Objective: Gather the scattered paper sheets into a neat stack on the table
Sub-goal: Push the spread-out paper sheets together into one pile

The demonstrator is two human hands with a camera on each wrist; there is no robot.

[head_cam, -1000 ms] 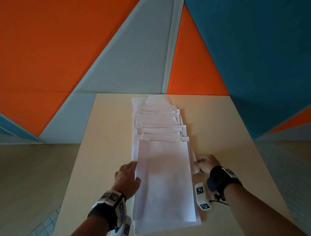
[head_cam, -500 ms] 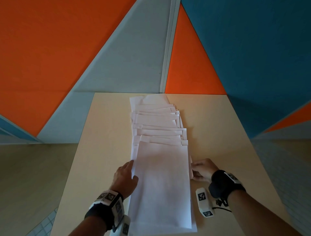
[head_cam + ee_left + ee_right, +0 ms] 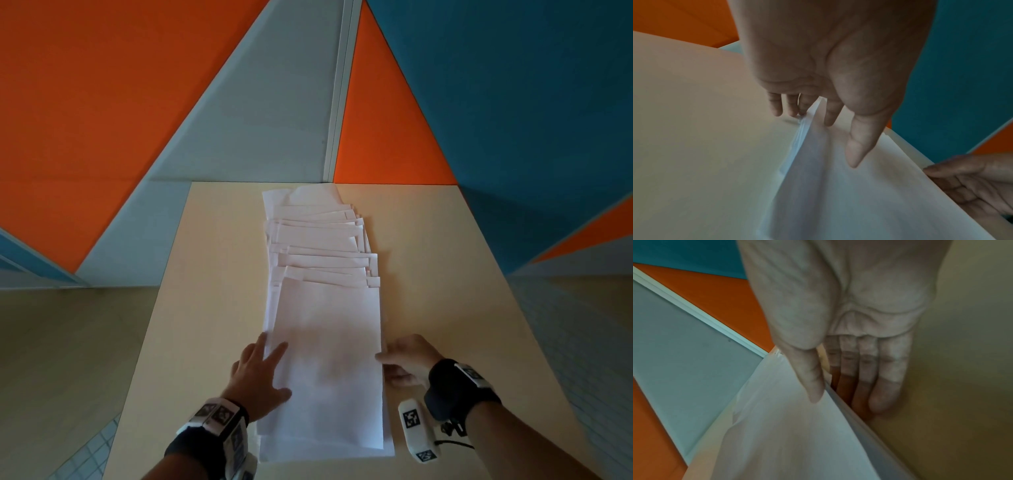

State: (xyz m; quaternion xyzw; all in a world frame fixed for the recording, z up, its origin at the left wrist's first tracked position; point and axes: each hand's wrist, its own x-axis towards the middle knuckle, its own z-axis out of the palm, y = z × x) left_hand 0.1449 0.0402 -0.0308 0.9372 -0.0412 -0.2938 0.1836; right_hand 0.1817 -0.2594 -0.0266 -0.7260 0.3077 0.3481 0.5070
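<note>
White paper sheets (image 3: 329,342) lie in a long overlapping run down the middle of the beige table (image 3: 212,274), fanned toward the far end (image 3: 318,240). My left hand (image 3: 263,370) lies flat at the left edge of the near sheets (image 3: 838,194). Its index finger and thumb (image 3: 859,146) rest on top, and the other fingers press against the edge. My right hand (image 3: 404,359) holds the right edge of the near sheets (image 3: 787,434). The thumb (image 3: 813,386) is on top, and the fingers (image 3: 885,386) sit beside and partly under the pile.
The table butts against a wall of orange (image 3: 387,137), grey and blue panels. Bare tabletop (image 3: 445,274) flanks the papers on both sides. The floor (image 3: 68,342) drops away past the left and right table edges.
Both hands have closed in on the near sheets from either side. The sheets sticking out at the right have been pushed in, so the side edges line up more closely.
</note>
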